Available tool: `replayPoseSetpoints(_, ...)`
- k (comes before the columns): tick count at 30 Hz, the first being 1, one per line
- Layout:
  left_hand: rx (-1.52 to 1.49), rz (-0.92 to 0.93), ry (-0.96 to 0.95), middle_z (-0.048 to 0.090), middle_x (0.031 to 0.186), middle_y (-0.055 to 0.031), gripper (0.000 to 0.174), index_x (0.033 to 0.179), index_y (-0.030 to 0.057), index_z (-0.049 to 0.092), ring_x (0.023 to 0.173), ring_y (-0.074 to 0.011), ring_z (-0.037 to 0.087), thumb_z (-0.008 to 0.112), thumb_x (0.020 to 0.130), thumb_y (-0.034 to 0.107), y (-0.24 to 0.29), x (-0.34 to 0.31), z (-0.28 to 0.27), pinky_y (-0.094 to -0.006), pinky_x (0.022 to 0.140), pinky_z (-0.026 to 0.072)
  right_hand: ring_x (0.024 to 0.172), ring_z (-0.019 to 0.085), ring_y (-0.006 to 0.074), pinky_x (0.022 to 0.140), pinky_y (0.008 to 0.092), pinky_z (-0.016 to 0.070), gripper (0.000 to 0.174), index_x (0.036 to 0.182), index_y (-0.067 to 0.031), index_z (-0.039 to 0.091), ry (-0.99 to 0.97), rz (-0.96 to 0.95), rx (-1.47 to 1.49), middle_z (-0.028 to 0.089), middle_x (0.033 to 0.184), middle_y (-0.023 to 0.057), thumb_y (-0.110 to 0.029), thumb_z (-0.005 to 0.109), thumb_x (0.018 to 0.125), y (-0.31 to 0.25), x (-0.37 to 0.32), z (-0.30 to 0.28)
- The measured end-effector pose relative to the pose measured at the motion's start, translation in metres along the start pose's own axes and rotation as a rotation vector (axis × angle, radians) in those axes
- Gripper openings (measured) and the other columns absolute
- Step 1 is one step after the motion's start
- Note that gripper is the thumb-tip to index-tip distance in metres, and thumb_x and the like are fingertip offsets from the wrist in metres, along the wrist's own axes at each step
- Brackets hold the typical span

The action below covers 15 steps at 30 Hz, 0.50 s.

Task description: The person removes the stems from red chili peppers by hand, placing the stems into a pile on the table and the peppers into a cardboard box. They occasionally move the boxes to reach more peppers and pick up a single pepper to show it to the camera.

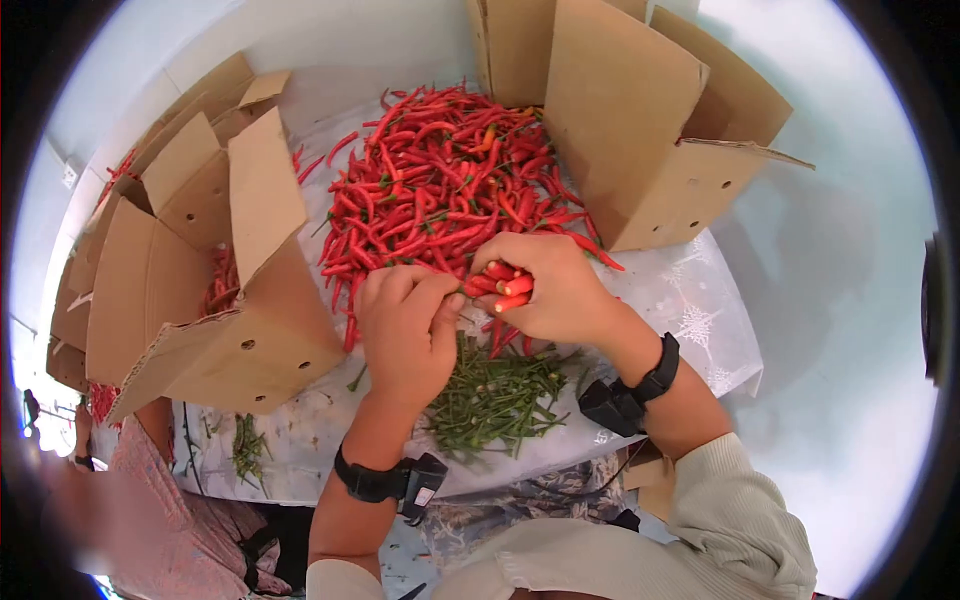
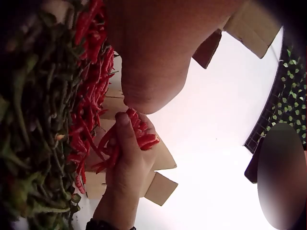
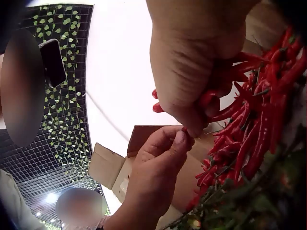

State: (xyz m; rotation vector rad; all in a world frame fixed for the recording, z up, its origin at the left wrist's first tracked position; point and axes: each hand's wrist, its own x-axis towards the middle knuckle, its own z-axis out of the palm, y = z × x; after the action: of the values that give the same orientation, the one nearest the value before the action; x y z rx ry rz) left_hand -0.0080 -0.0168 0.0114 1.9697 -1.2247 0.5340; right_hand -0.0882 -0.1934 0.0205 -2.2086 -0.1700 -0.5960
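My right hand (image 1: pixel 555 290) grips a bunch of several red chilies (image 1: pixel 513 287), their pale, stemless ends showing between thumb and fingers. Close beside it, my left hand (image 1: pixel 405 320) pinches the stem end of a red chili between thumb and forefinger. In the right wrist view the left thumb (image 3: pixel 180 139) meets the right fingertips at that chili. Just beyond both hands spreads a large heap of red chilies (image 1: pixel 430 190). Below them lies a pile of green chili stems (image 1: pixel 495 400).
An open cardboard box (image 1: pixel 250 350) with red chilies inside stands at left, and another tall box (image 1: pixel 630 130) at the back right. A white patterned cloth (image 1: pixel 700 310) covers the table. A smaller bunch of stems (image 1: pixel 247 447) lies front left, near another person's patterned clothing (image 1: pixel 165 500).
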Motion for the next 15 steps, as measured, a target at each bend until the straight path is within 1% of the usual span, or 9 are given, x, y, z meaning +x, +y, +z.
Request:
replayPoseSetpoints(1,0.021,0.017,-0.017,0.060,0.087,-0.0085,0.010,0.087,0.0048,0.065,0.087,-0.0282,0.053,0.066,0.082,0.013,0.000,0.001,-0.001,-0.0397,0.077,0.0407,0.067,0.058,0.0204,0.063,0.0309,0.0474,0.029,0.091,-0.0052,0.062,-0.014,0.010,-0.014,0.059,0.074,0.0071,0.001,0.073,0.065,-0.002,0.000,-0.001)
replayPoseSetpoints(2,0.006,0.036,-0.014,0.060,0.087,-0.0076,0.009,0.086,0.0054,0.065,0.086,-0.0283,0.053,0.066,0.080,0.012,-0.001,0.003,0.000,-0.0400,0.078,0.0403,0.068,0.057,0.0168,0.064,0.0290,0.0468,0.029,0.090,-0.0046,0.062,-0.029,0.017,-0.024,0.058,0.074,0.0055,0.002,0.074,0.065,-0.003,0.001,-0.002)
replayPoseSetpoints(4,-0.016,0.069,-0.010,0.060,0.086,-0.0057,0.007,0.084,0.0068,0.065,0.085,-0.0284,0.052,0.066,0.078,0.009,-0.003,0.002,0.000,-0.0408,0.078,0.0395,0.069,0.057,0.0166,0.064,0.0286,0.0472,0.029,0.091,-0.0049,0.063,-0.066,0.035,-0.025,0.059,0.075,0.0055,0.002,0.074,0.065,-0.007,0.002,-0.007)
replayPoseSetpoints(5,-0.074,0.062,-0.039,0.060,0.085,-0.0070,0.008,0.085,0.0053,0.064,0.085,-0.0284,0.053,0.066,0.079,0.010,-0.005,0.002,-0.002,-0.0399,0.078,0.0399,0.069,0.058,0.0165,0.065,0.0284,0.0474,0.029,0.091,-0.0051,0.063,-0.088,0.046,-0.022,0.060,0.076,0.0054,0.002,0.074,0.065,-0.008,0.001,-0.007)
replayPoseSetpoints(8,-0.233,0.028,-0.101,0.060,0.084,-0.0095,0.011,0.087,0.0019,0.063,0.084,-0.0280,0.054,0.066,0.080,0.010,-0.013,0.004,-0.004,-0.0375,0.079,0.0407,0.067,0.061,0.0236,0.062,0.0323,0.0485,0.027,0.091,-0.0064,0.061,-0.028,-0.024,0.086,0.059,0.074,0.0096,-0.001,0.071,0.066,-0.003,0.001,-0.004)
replayPoseSetpoints(9,-0.278,0.013,-0.108,0.060,0.084,-0.0095,0.011,0.087,0.0015,0.063,0.083,-0.0279,0.054,0.066,0.080,0.010,-0.013,0.005,-0.005,-0.0370,0.078,0.0407,0.067,0.059,0.0183,0.064,0.0295,0.0479,0.027,0.091,-0.0061,0.061,-0.050,-0.002,0.063,0.059,0.075,0.0077,-0.002,0.073,0.067,-0.005,0.002,-0.005)
replayPoseSetpoints(12,-0.399,-0.024,-0.139,0.060,0.085,-0.0092,0.011,0.087,0.0004,0.063,0.084,-0.0254,0.055,0.067,0.079,0.007,-0.016,0.003,-0.006,-0.0347,0.078,0.0416,0.069,0.056,0.0145,0.065,0.0277,0.0469,0.027,0.090,-0.0057,0.061,-0.076,-0.001,0.134,0.059,0.076,0.0058,-0.004,0.075,0.067,-0.005,0.003,-0.006)
replayPoseSetpoints(14,-0.473,-0.032,-0.149,0.060,0.085,-0.0085,0.010,0.087,0.0004,0.063,0.084,-0.0237,0.055,0.067,0.079,0.006,-0.017,0.003,-0.005,-0.0335,0.079,0.0419,0.071,0.054,0.0105,0.067,0.0259,0.0455,0.027,0.088,-0.0046,0.061,-0.117,0.028,0.190,0.058,0.079,0.0029,-0.005,0.078,0.066,-0.005,0.003,-0.008)
replayPoseSetpoints(15,-0.498,-0.026,-0.162,0.059,0.084,-0.0077,0.010,0.087,0.0008,0.063,0.083,-0.0232,0.054,0.067,0.078,0.004,-0.018,0.003,-0.004,-0.0331,0.076,0.0422,0.073,0.053,0.0099,0.068,0.0255,0.0453,0.028,0.088,-0.0043,0.061,-0.136,0.045,0.216,0.058,0.079,0.0022,-0.006,0.078,0.066,-0.006,0.003,-0.010)
